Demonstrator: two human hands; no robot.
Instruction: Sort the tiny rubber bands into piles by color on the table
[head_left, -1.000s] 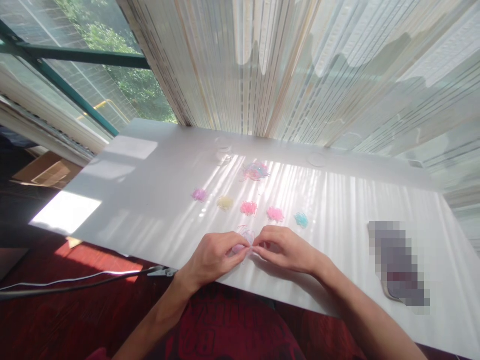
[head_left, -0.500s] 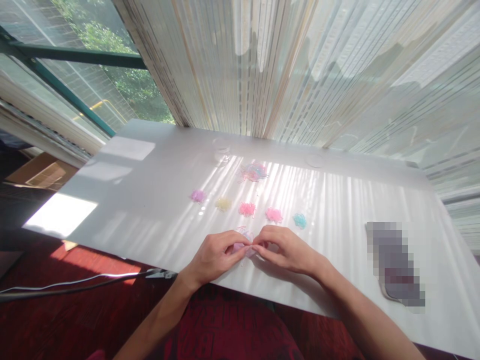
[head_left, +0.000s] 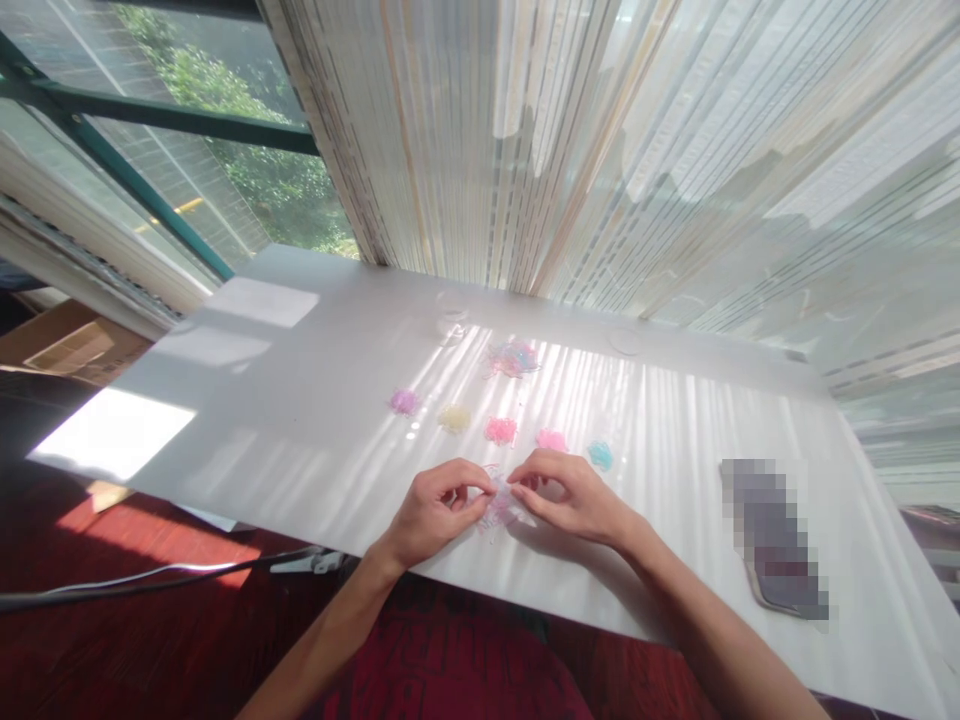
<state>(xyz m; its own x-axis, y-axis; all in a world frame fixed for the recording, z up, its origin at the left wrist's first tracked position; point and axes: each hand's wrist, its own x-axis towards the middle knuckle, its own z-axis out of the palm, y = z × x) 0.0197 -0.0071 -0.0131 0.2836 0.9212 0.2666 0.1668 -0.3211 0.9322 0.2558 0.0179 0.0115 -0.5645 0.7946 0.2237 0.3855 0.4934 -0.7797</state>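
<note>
My left hand [head_left: 442,508] and my right hand [head_left: 566,495] face each other over a small pile of mixed pale loops [head_left: 498,505] near the table's front edge. Thumb and forefinger of each are pinched close together; anything between them is too small to name. Beyond the hands, a row of small heaps runs across the white table [head_left: 330,400]: purple [head_left: 404,402], yellow [head_left: 454,418], red-pink [head_left: 501,431], pink [head_left: 551,440] and turquoise [head_left: 600,455]. Behind the row is a larger mixed heap [head_left: 513,358].
A phone-like object [head_left: 780,545], blurred out, lies at the right. Clear round things, one a container [head_left: 452,325], the other a ring [head_left: 624,341], stand toward the curtain [head_left: 480,150]. A cable [head_left: 187,575] hangs by the front left edge.
The fingertips of my two hands have moved slightly apart, and more of the pale pile shows between them. The camera view has shifted a little.
</note>
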